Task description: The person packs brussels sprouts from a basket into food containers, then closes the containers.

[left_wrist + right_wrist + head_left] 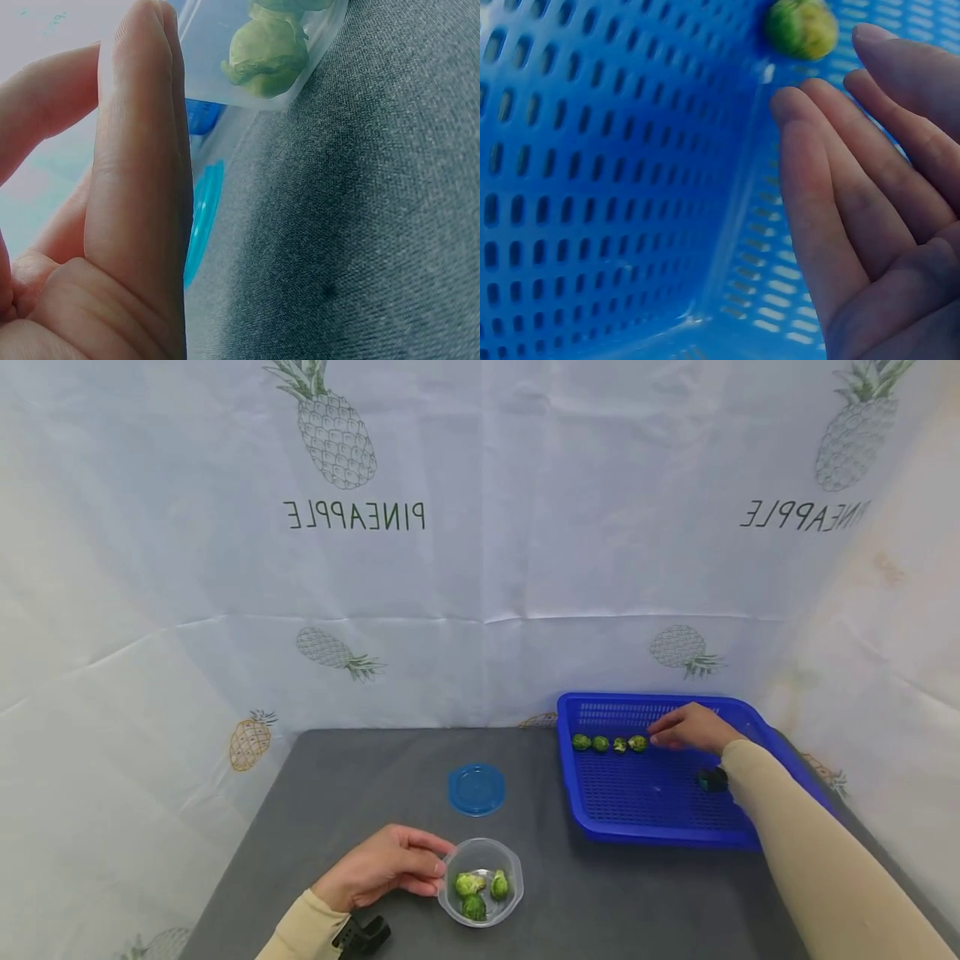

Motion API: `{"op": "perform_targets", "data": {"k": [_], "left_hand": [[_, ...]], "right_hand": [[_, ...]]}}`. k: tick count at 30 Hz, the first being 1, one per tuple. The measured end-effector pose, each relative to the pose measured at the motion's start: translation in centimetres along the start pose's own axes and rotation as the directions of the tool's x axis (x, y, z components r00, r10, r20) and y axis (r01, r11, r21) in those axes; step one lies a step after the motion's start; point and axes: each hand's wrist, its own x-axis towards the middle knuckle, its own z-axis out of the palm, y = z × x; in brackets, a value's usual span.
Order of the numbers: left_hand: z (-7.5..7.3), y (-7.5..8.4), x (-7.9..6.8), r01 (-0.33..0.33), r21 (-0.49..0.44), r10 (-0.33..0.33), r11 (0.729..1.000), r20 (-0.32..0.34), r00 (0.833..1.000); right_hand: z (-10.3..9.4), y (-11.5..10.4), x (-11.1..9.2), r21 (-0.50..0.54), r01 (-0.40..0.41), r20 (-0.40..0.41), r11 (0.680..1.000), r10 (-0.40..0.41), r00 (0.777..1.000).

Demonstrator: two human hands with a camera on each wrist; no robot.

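Observation:
My left hand (393,864) rests its fingertips against the left side of a clear plastic container (517,893). The thumb (139,150) looks straight in the left wrist view. Three Brussels sprouts (473,907) lie inside the container. Over in the blue basket (600,835), several more Brussels sprouts (601,743) sit in a row toward the back left. My right hand (693,729) hovers at the right end of that row, fingers extended and nothing held. The right wrist view shows a sprout (802,28) just beyond its fingertips, apart from them.
A round blue lid (477,789) lies on the grey tabletop (360,785), behind the container. The basket stands at the back right with raised, slotted walls. A pineapple-print curtain (480,568) hangs behind the table and along its sides.

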Motion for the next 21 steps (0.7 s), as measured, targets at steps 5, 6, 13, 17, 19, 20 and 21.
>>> {"op": "perform_targets", "data": {"k": [5,6,13,17,19,20,21], "left_hand": [[-0.1,-0.1,0.0,0.003,0.008,-0.003,1.000,-0.004,1.000],[-0.2,0.0,0.0,0.005,0.010,-0.005,1.000,-0.006,1.000],[0.0,0.2,0.2,0.007,0.009,-0.007,1.000,-0.010,1.000],[-0.1,0.3,0.1,0.009,0.003,-0.009,1.000,-0.004,1.000],[-0.1,0.3,0.1,0.011,-0.001,-0.011,1.000,-0.003,1.000],[-0.2,0.2,0.1,0.010,-0.002,-0.010,1.000,-0.004,1.000],[-0.2,0.2,0.1,0.010,-0.004,-0.010,1.000,-0.004,1.000]], "right_hand": [[0.2,0.8,0.8,0.007,-0.015,0.005,1.000,0.015,1.000],[0.2,0.9,1.0,0.007,-0.012,0.006,1.000,0.012,1.000],[0.9,0.9,1.4,0.029,-0.016,-0.015,0.999,0.017,1.000],[1.3,0.7,1.6,0.018,-0.022,-0.040,1.000,0.022,0.999],[1.5,0.5,1.7,0.014,-0.021,-0.052,1.000,0.022,0.998],[1.6,0.3,1.8,0.011,-0.020,-0.057,1.000,0.020,0.998],[1.7,0.2,1.8,0.013,-0.026,-0.064,1.000,0.026,0.998]]}}
